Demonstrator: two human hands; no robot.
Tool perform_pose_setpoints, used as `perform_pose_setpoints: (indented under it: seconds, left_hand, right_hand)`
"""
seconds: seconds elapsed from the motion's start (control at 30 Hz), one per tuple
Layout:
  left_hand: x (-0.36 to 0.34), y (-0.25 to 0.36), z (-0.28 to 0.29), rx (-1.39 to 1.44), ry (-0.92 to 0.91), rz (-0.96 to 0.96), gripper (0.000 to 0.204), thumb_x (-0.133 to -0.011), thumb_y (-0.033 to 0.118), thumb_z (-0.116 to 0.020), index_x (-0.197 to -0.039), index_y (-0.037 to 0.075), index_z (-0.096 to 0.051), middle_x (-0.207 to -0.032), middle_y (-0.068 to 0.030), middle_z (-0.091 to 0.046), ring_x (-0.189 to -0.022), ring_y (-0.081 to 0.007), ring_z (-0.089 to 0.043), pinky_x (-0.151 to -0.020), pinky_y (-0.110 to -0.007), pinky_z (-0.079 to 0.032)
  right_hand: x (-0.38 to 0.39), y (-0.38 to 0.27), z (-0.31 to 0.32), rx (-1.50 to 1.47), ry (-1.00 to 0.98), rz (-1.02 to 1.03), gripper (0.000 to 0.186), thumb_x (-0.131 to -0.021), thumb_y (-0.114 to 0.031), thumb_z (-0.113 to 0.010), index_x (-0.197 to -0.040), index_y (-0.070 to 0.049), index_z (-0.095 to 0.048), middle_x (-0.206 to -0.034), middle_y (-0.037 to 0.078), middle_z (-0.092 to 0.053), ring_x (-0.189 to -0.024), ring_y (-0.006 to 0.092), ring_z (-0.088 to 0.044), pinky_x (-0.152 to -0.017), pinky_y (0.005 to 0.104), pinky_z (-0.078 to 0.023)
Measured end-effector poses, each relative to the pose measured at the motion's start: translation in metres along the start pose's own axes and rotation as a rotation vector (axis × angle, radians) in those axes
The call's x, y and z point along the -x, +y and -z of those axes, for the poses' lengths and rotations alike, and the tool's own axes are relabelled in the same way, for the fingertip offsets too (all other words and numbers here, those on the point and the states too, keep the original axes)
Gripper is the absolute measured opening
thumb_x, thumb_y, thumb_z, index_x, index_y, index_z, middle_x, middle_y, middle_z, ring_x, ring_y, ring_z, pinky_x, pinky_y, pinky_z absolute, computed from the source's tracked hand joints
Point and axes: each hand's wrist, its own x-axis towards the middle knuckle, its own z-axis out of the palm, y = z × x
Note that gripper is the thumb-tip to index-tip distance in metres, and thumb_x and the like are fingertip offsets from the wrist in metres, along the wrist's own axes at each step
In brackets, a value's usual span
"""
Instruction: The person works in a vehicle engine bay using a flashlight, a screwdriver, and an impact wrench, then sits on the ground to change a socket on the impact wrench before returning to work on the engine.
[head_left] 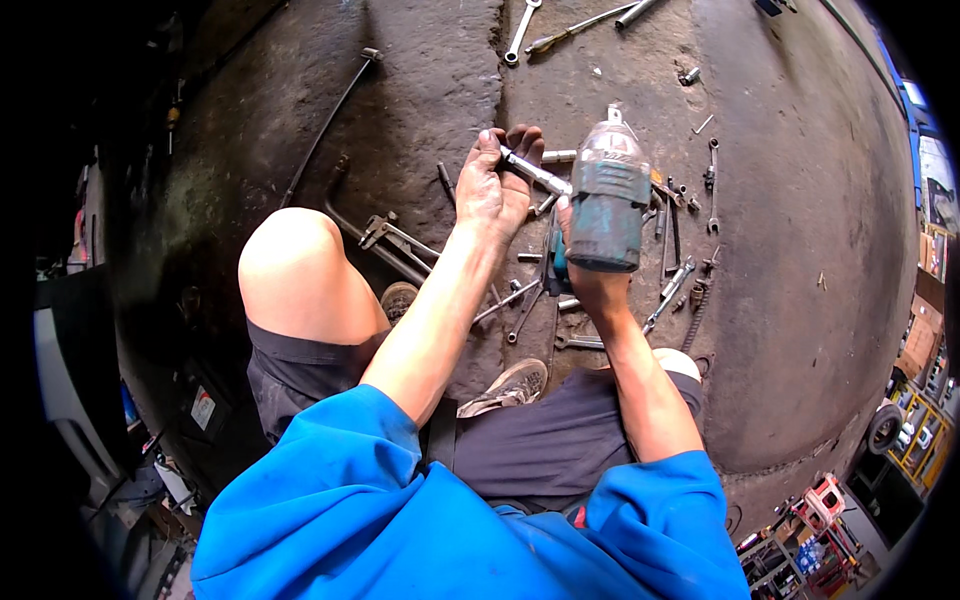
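Socket extension going onto the impact wrench, both hands busy.

Our left hand [492,185] pinches the silver extension bar [535,172] between fingers and thumb; our right hand [585,270] is clenched round the grip of the teal impact wrench [608,195], held nose-up over the floor between our knees. We'd keep the bar square to the anvil and the wrench steady while seating it, finger off the trigger. Below lie loose combination wrenches [668,290], sockets [558,156], pliers [395,235] and a long bent bar [330,120] on the concrete floor [800,250]; clutter crowds the spot right under the hands.
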Motion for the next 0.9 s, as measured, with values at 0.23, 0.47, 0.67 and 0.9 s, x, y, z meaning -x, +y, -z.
perform_pose_setpoints:
  seconds: [0.23,0.47,0.67,0.9]
  left_hand:
    - [-0.002,-0.002,0.011,-0.023,0.193,0.040,0.020,-0.098,0.021,-0.051,-0.100,0.001,-0.050,-0.096,-0.0225,-0.064,-0.092,-0.0369,-0.066,-0.085,-0.047,-0.058]
    - [0.002,-0.007,0.007,0.039,0.183,-0.003,0.022,-0.099,0.026,-0.047,-0.103,0.004,-0.048,-0.095,-0.0211,-0.062,-0.094,-0.0371,-0.065,-0.086,-0.048,-0.057]
    - [0.007,-0.018,0.000,0.017,0.248,0.032,0.025,-0.098,0.036,-0.048,-0.107,0.012,-0.047,-0.090,-0.0159,-0.064,-0.084,-0.0386,-0.065,-0.078,-0.057,-0.054]
    - [0.006,-0.014,0.004,-0.031,0.179,0.091,0.023,-0.099,0.035,-0.049,-0.108,0.015,-0.047,-0.080,-0.0091,-0.056,-0.060,-0.0221,-0.052,-0.059,-0.042,-0.047]
  right_hand:
    - [-0.003,-0.024,-0.002,-0.058,-0.022,-0.065,0.026,-0.073,-0.010,-0.068,-0.095,0.001,-0.061,-0.085,0.011,-0.066,-0.077,0.0198,-0.063,-0.070,0.0312,-0.050]
    - [0.009,-0.010,-0.014,0.066,0.031,0.087,0.007,-0.079,-0.006,-0.067,-0.085,-0.002,-0.065,-0.076,0.010,-0.065,-0.069,0.0273,-0.063,-0.063,0.0354,-0.048]
    - [0.020,-0.010,-0.016,0.133,0.016,0.090,0.019,-0.078,-0.005,-0.065,-0.097,-0.004,-0.067,-0.084,0.010,-0.066,-0.077,0.0301,-0.063,-0.069,0.0393,-0.047]
    - [0.015,-0.003,-0.016,0.030,0.002,0.009,0.025,-0.079,-0.010,-0.071,-0.099,0.000,-0.060,-0.088,0.010,-0.066,-0.078,0.0217,-0.064,-0.072,0.0329,-0.050]
